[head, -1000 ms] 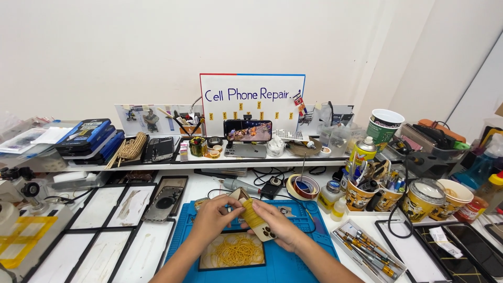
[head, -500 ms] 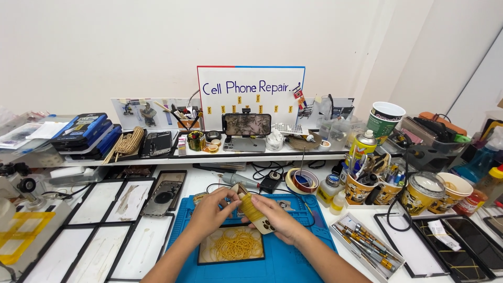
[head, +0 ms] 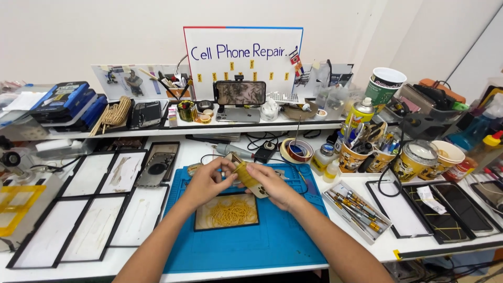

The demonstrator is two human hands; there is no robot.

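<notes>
Centrally, a phone [head: 250, 181] wrapped in yellow rubber bands is held tilted above the blue work mat [head: 246, 236], just over a shallow black tray of loose yellow rubber bands [head: 227, 211]. Both hands have hold of it: the right hand [head: 272, 184] is closed around its lower end from the right side, and the left hand [head: 207, 181] has its fingers pinched at the upper left edge of the phone, thumb and forefinger drawn together; whether they grip a band or the phone's edge cannot be told. The mat lies on the white counter [head: 408, 246]. Left of the mat, several black-framed glass panels [head: 105, 202] lie flat in rows, and a phone back housing [head: 159, 164] rests beside them. Right of the mat, a clear tray of screwdrivers [head: 356, 208] sits near more dark panels [head: 450, 207]. Behind the mat, a roll of tape [head: 296, 150] and a small yellow bottle [head: 331, 170] stand near paper cups of tools [head: 367, 152] and two lidded tubs [head: 419, 160]. A raised shelf [head: 262, 126] behind carries a phone on a stand [head: 240, 93], a white sign board [head: 243, 55] and a blue case [head: 62, 98].
</notes>
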